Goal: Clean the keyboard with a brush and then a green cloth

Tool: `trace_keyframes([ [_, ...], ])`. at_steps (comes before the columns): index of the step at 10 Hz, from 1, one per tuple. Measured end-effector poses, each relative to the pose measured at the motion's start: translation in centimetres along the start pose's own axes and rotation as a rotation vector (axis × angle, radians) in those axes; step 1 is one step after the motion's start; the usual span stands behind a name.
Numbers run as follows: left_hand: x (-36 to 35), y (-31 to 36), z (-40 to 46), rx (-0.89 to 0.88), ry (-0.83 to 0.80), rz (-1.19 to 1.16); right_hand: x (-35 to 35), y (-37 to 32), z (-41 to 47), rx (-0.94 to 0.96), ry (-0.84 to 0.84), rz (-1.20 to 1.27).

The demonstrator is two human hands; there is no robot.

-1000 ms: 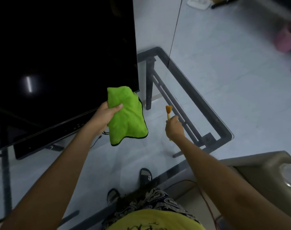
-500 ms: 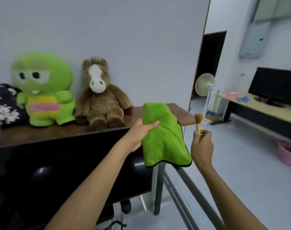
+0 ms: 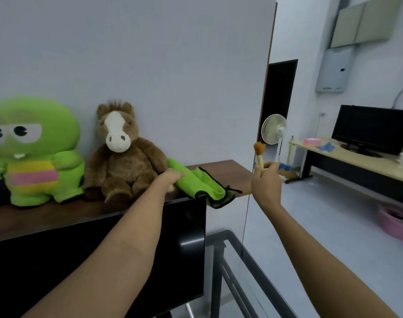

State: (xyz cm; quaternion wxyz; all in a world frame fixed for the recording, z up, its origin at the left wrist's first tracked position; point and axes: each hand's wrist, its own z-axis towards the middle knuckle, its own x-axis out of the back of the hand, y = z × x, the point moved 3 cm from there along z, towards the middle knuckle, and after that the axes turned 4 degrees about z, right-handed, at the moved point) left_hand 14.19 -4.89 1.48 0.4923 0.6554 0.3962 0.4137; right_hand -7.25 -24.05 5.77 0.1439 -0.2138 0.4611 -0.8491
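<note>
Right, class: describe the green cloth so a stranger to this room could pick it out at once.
Find the brown wooden shelf along the white wall, above the black screen. Right of the brown toy horse, the left hand holds the green cloth on the shelf's edge. Unlike the green plush toy, it is flat, crumpled fabric with dark trim.

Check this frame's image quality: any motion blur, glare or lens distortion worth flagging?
Head view: soft motion blur throughout, worst on the green plush at left; a glare streak on the black screen; wide-angle bending of the wall edge; flat, dim indoor light; green cloth and brush remain readable.
</note>
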Motion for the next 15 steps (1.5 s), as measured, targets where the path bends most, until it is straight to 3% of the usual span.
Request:
trace_keyframes([
  [1,1.9,-0.2,1.2,-0.078,0.144,0.612,-1.3,0.9,0.7,0.011,-0.033,-0.057],
  [2,1.5,2.2,-0.5,-0.254,0.445,1.105,-2.8,1.6,2.0,0.011,-0.081,-0.100],
  [3,-1.0,2.6,-1.4,-0.346,0.294,1.358,-5.0,2.3,3.4,0.041,-0.145,-0.195],
  [4,-2.6,0.0,-1.1,-0.206,-0.151,1.464,-8.1,3.2,4.0,0.100,-0.274,-0.199],
  [5,-2.3,-1.6,-0.3,-0.075,-0.271,1.516,-10.4,4.0,4.5,0.109,-0.357,-0.173],
  [9,-1.9,-1.9,-0.6,-0.045,-0.285,1.529,-14.3,9.2,5.7,0.093,-0.431,-0.501],
  [11,-1.6,-1.1,-1.2,-0.058,-0.290,1.507,-13.5,7.3,5.6,0.054,-0.485,-0.518],
  [12,-0.7,-0.8,-1.4,-0.094,-0.275,1.434,-12.7,4.6,5.3,0.042,-0.605,-0.550],
  [13,1.4,0.3,-2.7,-0.173,-0.224,1.302,-11.8,0.5,4.1,0.123,-0.716,-0.660],
  [14,5.8,2.6,-5.4,-0.277,-0.102,1.236,-12.5,-3.6,2.2,0.162,-0.705,-0.622],
  [15,11.3,5.3,-9.2,-0.399,0.170,1.266,-14.2,-7.4,0.8,0.224,-0.708,-0.654],
])
